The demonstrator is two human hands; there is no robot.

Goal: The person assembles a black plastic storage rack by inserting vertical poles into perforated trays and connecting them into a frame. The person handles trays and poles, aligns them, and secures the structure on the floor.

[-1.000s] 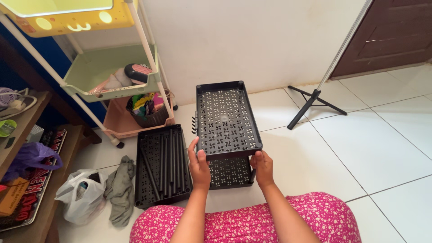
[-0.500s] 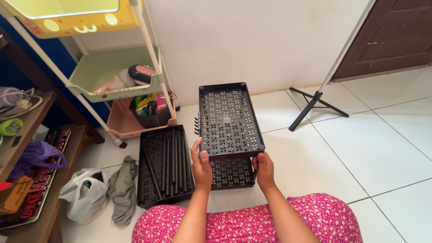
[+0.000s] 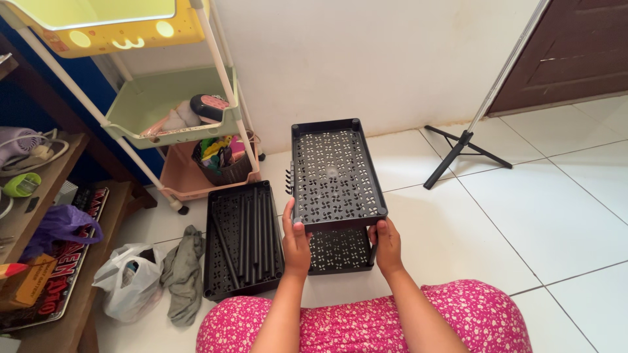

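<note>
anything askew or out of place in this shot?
Nothing damaged or spilled. Both hands, left hand and right hand, hold the upper black tray, which sits level above the lower tray. Loose black tubes lie in a third tray; a grey cloth lies crumpled on the floor.

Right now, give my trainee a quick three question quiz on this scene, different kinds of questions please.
1. True or false: both hands grip the near corners of the upper black perforated tray.
2. What lies in the separate black tray on the floor at the left? A) black tubes B) folded clothes C) plates
3. Fill in: the grey cloth lies between that tray and a white plastic ____.

Key:
1. True: left hand and right hand each hold a near corner.
2. A, black tubes.
3. bag.
</note>
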